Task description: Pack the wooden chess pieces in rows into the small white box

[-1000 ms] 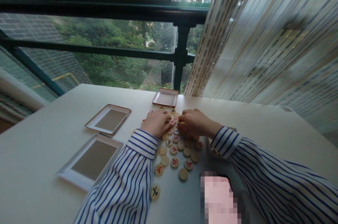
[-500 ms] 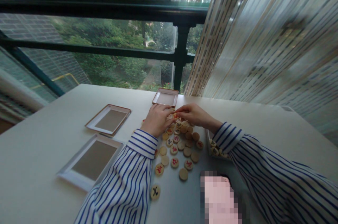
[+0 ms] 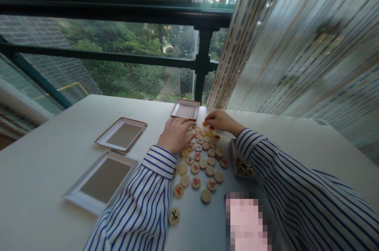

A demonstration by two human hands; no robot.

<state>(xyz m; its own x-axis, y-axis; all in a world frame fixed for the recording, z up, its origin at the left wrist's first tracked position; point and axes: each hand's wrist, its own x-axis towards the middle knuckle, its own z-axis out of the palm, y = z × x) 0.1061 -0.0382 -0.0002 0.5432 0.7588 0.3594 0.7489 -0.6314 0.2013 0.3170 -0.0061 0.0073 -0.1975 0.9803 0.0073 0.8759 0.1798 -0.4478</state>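
Several round wooden chess discs (image 3: 203,161) with red or black characters lie spread on the white table (image 3: 44,152). My left hand (image 3: 177,133) rests curled on the far left part of the spread, fingers bent over some discs. My right hand (image 3: 218,120) reaches to the far end of the spread, fingertips pinched at a red-marked disc (image 3: 205,123) beside the small brown box (image 3: 186,109). Under my right sleeve a small tray (image 3: 242,163) holds more discs. One black-marked disc (image 3: 174,216) lies nearest me.
Two flat open box lids (image 3: 121,134) (image 3: 101,181) lie on the table's left half. A dark railing (image 3: 118,10) and window stand behind the table, a striped curtain (image 3: 296,42) on the right. A blurred pink patch (image 3: 247,223) sits at the bottom.
My right hand has moved away from me, from the middle of the discs to their far end near the small brown box. My left hand shifted slightly forward; the tray became more visible.
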